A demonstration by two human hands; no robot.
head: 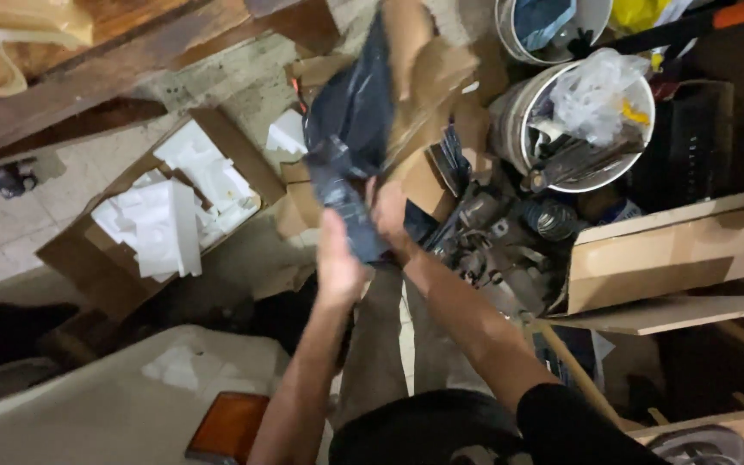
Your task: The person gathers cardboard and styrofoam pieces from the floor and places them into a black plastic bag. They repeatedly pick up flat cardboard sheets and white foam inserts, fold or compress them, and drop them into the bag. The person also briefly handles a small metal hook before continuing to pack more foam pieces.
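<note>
One dark plastic bag point(350, 120), crumpled and blurred, is held up over the middle of the floor, between a cardboard box on the left and a heap of metal parts on the right. Two hands are on its lower end: the left hand point(337, 258) lies with its grip spread flat against the twisted tail of the bag, and the right hand point(389, 215) has its grip pressed around the same tail just beside it. One open cardboard box point(88, 258) holds several pieces of white foam point(165, 215). Loose brown cardboard sheets point(428, 77) stand directly behind the bag, touching it. Two white buckets: the nearer bucket point(518, 120) carries a clear plastic wrapper and dark tools, the farther bucket point(510, 26) is cut off by the top edge. One heap of grey metal parts point(501, 241) lies just right of the hands, hemmed in by a cardboard flap point(673, 254). One wooden beam point(88, 77) crosses the upper left. One orange lamp lens point(230, 426) sits at the bottom edge. Bare tiled floor point(2, 232) shows only at the far left.
</note>
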